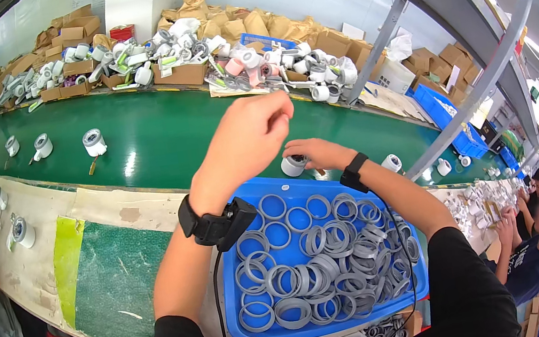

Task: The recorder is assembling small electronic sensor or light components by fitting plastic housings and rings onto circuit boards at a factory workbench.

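Our blue tray (314,186), five o'clock: grey rings (368,250). Right hand (320,153) holds white part (291,168); left hand (250,129) curled, contents unclear.

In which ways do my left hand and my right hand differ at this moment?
Pose: the left hand is curled with its fingers bent in; the right hand reaches its fingers onto a round white part.
Place: the left hand appears higher in the picture than the right hand.
Wrist: the left hand's carries a bulky black device; the right hand's has a smaller black band.
Shared: both are bare.
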Tool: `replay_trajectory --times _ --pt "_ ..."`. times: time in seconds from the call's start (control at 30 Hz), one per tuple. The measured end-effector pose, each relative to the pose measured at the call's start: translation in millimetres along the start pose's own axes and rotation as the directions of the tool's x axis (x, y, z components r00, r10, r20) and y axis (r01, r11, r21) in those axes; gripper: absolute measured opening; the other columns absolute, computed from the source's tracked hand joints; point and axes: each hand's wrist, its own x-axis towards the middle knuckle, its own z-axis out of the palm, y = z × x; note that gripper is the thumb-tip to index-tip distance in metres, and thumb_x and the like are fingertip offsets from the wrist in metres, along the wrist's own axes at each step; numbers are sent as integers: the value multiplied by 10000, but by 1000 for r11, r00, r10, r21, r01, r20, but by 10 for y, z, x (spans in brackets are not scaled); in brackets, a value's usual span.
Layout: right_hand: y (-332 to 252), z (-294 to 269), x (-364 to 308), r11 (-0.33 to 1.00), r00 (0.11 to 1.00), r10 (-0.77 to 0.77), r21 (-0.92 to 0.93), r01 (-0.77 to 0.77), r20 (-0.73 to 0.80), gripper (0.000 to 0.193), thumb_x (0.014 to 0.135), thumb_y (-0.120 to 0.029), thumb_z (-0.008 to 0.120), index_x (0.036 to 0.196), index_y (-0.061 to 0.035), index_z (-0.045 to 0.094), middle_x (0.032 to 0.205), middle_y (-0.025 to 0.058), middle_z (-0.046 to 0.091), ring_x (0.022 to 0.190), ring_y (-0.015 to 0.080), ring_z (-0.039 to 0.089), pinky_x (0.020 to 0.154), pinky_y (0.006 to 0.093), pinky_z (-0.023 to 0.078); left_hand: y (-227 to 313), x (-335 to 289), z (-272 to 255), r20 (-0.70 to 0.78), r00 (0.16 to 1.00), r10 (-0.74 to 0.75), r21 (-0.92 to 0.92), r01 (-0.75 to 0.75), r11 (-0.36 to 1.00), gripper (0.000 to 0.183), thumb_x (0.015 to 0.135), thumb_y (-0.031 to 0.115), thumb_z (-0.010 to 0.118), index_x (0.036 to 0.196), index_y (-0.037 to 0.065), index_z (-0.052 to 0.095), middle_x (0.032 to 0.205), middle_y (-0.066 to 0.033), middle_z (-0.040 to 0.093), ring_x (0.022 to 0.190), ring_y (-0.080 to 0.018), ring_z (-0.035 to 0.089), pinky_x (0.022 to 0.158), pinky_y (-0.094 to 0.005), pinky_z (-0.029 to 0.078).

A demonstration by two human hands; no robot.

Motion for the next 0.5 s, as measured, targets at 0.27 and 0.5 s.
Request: replay_trajectory --times 0.27,0.5 --pt "-774 -468 -28 996 938 78 66 -59 -339 618 628 -81 773 1207 -41 559 1111 142 614 1021 278 604 898 374 486 -138 -172 344 250 948 -196 496 48 867 748 643 155 780 1262 17 382 1137 -211 543 1030 -387 559 838 -442 481" --pt "-1752 -883 -668 739 678 105 513 437 -727 733 723 -174 771 1353 -61 415 1285 109 501 1052 202 569 947 370 449 504 -98 386 -128 992 -10 -38 5 999 727 574 121 832 1181 0 450 1094 -160 519 1023 -297 562 872 -372 454"
